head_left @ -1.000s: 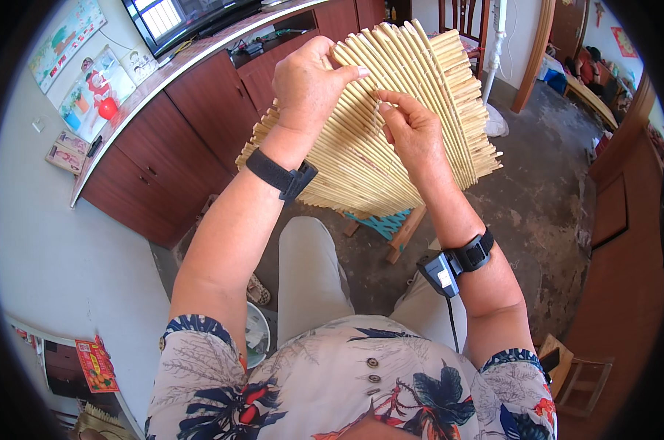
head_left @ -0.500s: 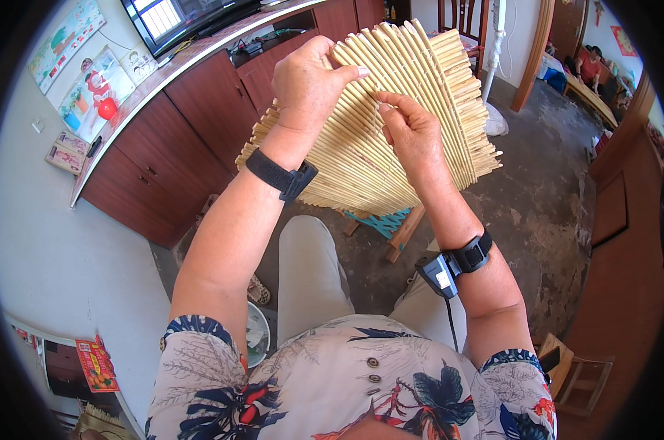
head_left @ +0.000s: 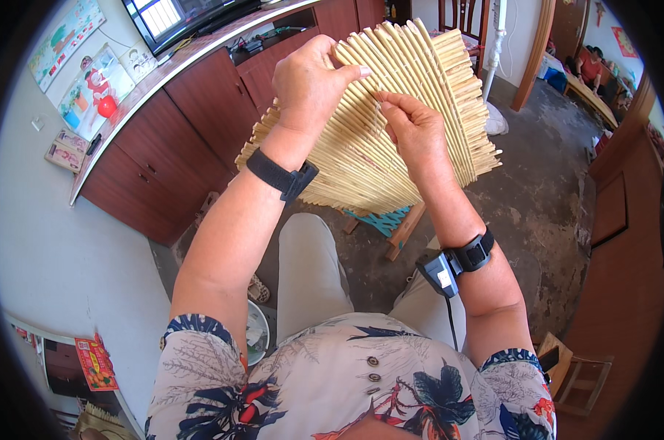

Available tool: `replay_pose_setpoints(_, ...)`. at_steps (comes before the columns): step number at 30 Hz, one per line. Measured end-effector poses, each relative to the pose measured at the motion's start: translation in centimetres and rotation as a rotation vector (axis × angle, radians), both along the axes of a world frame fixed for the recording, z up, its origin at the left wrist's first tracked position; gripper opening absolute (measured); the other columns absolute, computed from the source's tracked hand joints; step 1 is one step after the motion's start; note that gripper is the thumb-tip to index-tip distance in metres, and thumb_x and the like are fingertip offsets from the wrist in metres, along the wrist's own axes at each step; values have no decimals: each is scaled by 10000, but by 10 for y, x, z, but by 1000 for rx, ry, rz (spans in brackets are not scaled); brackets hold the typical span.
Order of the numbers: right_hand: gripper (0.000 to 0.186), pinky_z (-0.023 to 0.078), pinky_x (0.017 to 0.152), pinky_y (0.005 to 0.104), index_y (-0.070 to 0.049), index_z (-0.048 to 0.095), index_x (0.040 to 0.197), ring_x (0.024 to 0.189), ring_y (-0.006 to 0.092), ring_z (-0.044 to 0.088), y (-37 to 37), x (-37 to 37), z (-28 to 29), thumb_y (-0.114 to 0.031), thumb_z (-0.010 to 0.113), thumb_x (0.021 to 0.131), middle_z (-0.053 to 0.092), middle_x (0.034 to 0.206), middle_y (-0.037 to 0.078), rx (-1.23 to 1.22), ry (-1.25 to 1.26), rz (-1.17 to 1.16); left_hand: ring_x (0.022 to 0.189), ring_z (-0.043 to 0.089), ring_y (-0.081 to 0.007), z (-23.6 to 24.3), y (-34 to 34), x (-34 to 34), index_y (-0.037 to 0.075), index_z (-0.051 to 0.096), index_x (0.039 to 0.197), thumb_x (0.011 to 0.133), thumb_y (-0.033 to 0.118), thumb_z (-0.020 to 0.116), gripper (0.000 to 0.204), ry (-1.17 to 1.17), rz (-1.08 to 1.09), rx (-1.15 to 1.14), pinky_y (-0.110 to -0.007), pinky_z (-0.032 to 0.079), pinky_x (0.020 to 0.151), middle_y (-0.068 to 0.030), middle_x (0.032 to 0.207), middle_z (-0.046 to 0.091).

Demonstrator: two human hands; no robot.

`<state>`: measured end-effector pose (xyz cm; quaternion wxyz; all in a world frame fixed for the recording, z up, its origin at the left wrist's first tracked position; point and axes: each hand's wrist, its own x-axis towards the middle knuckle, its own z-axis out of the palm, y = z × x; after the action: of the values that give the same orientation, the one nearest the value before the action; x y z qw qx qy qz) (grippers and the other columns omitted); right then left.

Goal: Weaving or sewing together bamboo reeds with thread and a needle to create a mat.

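A mat of straight, pale yellow stalks [head_left: 354, 161], bound side by side, is held up tilted before me. The far end shows a thick double layer of cut stalk ends. My left hand [head_left: 305, 92] grips its upper left edge, thumb lying on the top face and fingers curled out of sight round the edge. Over the middle of the mat, my right hand [head_left: 420, 136] is closed in a pinch with thumb and forefinger together, close to the stalks. Whatever is between those fingertips is too small to make out.
Below the mat stands a low wooden stool [head_left: 404, 233] with a teal woven seat. A white bucket [head_left: 259, 334] is by my left leg. Dark red cabinets [head_left: 178, 139] line the wall at left. Beyond a doorway at far right another person [head_left: 590, 67] sits.
My right hand has shifted very slightly to the right, still pinched over the mat. The left hand and the mat are almost unmoved.
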<state>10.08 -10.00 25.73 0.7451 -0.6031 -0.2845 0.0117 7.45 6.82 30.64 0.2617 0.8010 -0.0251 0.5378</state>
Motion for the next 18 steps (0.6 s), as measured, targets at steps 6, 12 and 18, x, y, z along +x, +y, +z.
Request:
replay_pose_setpoints(6,223,339,478,190,46,709,1142,558,21,439,-10,-20,13,-73,621,975,561,689,-44,36,162,16,621,674,-305,5,-23,-25,78,688,836,672,321,894,358,11,56,38,-378,528,575,-97,657,672)
replay_pose_setpoints(12,245,253,445,179,18,676,1209,537,7,374,-49,-64,-5,-82,586,1005,549,735,-60,62,288,89,688,674,-148,-4,-59,-80,13,653,962,800,126,826,262,94,-80,52,-270,516,654,-116,795,720)
replay_pose_setpoints(18,226,302,479,183,-47,702,1202,570,26,423,-152,-117,-48,-69,627,990,662,868,-22,113,430,181,856,642,-164,-7,-108,-153,44,513,1300,809,-64,699,536,627,-582,-41,-285,522,750,-92,1104,652)
